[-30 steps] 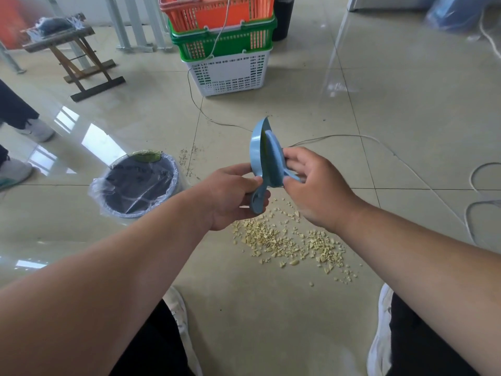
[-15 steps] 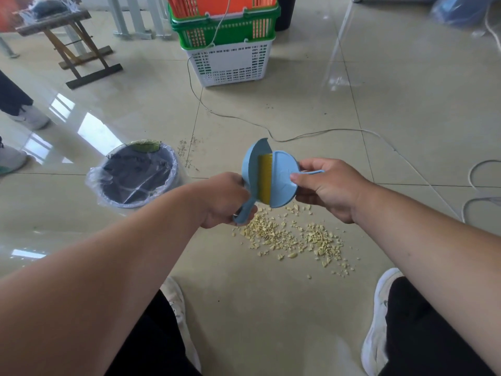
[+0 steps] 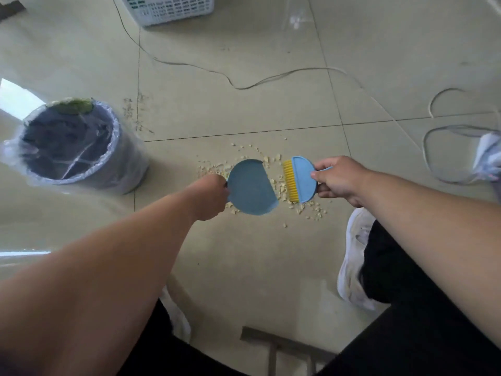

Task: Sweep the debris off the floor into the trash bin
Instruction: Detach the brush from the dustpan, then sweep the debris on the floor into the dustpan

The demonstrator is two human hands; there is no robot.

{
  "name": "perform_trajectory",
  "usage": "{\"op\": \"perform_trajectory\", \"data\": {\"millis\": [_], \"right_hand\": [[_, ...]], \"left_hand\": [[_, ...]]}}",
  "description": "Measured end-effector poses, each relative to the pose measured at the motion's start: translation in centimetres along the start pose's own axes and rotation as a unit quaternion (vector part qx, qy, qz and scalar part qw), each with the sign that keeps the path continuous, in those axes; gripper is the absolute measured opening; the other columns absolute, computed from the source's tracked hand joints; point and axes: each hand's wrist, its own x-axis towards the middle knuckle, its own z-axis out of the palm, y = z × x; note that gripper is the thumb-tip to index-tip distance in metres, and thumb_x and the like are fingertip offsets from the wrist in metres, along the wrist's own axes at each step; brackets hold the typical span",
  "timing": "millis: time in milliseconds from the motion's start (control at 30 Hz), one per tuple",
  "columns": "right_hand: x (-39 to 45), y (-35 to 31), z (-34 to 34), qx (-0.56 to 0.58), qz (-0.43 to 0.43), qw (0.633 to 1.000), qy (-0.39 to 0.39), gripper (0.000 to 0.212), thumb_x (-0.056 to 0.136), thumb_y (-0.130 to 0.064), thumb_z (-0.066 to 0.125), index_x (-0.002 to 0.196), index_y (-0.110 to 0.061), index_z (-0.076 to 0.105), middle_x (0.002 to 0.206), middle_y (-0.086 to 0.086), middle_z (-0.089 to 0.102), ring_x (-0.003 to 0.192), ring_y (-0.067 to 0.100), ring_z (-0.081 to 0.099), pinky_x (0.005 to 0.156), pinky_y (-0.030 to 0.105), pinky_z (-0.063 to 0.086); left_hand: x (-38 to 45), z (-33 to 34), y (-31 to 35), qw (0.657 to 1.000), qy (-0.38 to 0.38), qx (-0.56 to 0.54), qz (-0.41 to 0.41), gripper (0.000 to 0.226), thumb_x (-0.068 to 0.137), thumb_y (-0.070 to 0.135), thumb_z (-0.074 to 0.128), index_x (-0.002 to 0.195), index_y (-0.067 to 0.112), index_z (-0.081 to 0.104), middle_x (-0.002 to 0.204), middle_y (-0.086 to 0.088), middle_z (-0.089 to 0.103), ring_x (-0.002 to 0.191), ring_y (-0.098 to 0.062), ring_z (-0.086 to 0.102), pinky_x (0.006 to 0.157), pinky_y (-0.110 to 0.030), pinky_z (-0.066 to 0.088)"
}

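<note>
My left hand [image 3: 207,197] grips the handle of a small blue dustpan [image 3: 250,187], held low over the floor with its open edge facing right. My right hand [image 3: 337,178] holds a blue hand brush [image 3: 303,179] with yellow bristles pointing left toward the pan. A narrow gap separates the two tools. Pale yellow debris [image 3: 306,207] lies scattered on the tiles beneath and around them; part of it is hidden by the pan. The trash bin [image 3: 108,169], dark and lined with a clear plastic bag, stands on the floor to the left of the pan.
A white plastic basket [image 3: 173,9] stands at the top. Thin cables [image 3: 244,86] snake across the tiles behind the debris and loop at the right. My white shoes [image 3: 355,256] flank the spot. A wooden frame [image 3: 276,346] lies near my legs.
The brush was nested in the dustpan; my hands have pulled them apart, pan to the left and brush to the right, and lowered both toward the debris. The view has tilted down.
</note>
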Motion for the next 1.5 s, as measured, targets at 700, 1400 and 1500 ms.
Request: {"op": "perform_trajectory", "data": {"millis": [700, 1400, 1500], "right_hand": [[10.3, 13.3, -3.3, -0.322, 0.176, 0.914, 0.176, 0.026, 0.096, -0.008, 0.059, 0.12, 0.002, 0.065, 0.127, 0.022, 0.069, 0.118, 0.038, 0.066, 0.087, 0.035, 0.052], [9.2, 10.8, 2.1, -0.082, 0.115, 0.972, 0.189, 0.024, 0.098, -0.017, 0.05, 0.113, -0.009, 0.067, 0.111, 0.018, 0.072, 0.099, 0.035, 0.072, 0.09, 0.044, 0.06], [8.6, 11.1, 1.7, -0.129, 0.169, 0.951, 0.222, 0.018, 0.1, -0.015, 0.052, 0.11, -0.007, 0.065, 0.082, 0.01, 0.066, 0.061, 0.027, 0.061, 0.046, 0.021, 0.047]], "left_hand": [[11.6, 10.5, -2.2, 0.998, -0.047, 0.033, 0.016, 0.026, 0.098, 0.026, 0.057, 0.105, 0.006, 0.072, 0.084, -0.014, 0.074, 0.08, -0.035, 0.072, 0.074, -0.042, 0.06], [11.3, 9.2, -6.2, 0.999, -0.03, 0.015, -0.028, 0.021, 0.093, 0.019, 0.057, 0.1, 0.004, 0.07, 0.086, -0.022, 0.074, 0.07, -0.036, 0.069, 0.069, -0.047, 0.062], [11.1, 8.9, -6.2, 0.999, -0.039, 0.024, -0.023, 0.023, 0.093, 0.02, 0.057, 0.103, 0.003, 0.07, 0.087, -0.022, 0.075, 0.064, -0.031, 0.062, 0.061, -0.038, 0.054]]}}
